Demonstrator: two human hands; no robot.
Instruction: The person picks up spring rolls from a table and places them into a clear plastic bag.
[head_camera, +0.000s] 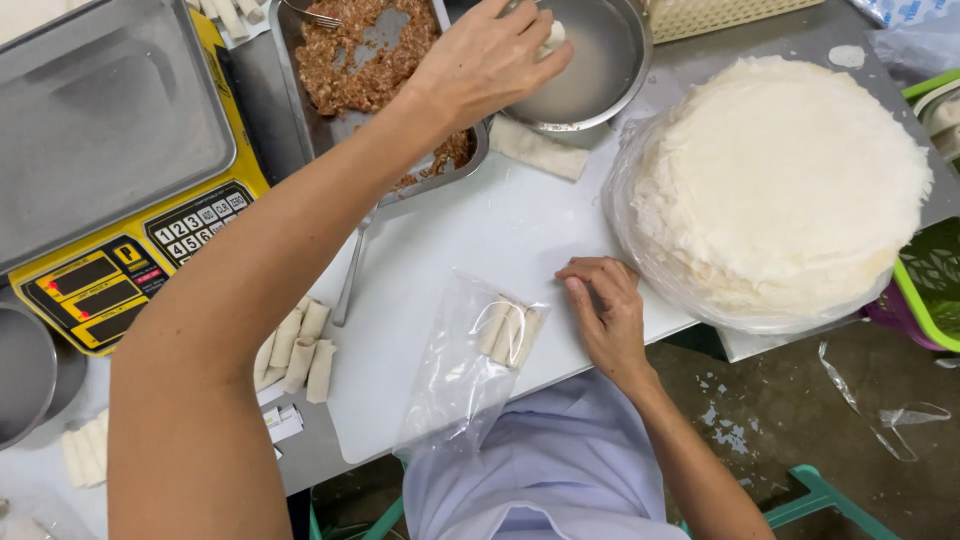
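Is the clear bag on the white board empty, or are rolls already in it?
Not empty: the clear plastic bag holds a few pale rolls, visible through the film, near the right hand.

The left hand (490, 62) reaches far out toward twelve o'clock, arm fully stretched, fingers pinched together. The right hand (605, 310) lies palm down (fingers loosely curled) near the body.

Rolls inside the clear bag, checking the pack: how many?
3 rolls show side by side in the clear bag near the right hand; more may be hidden.
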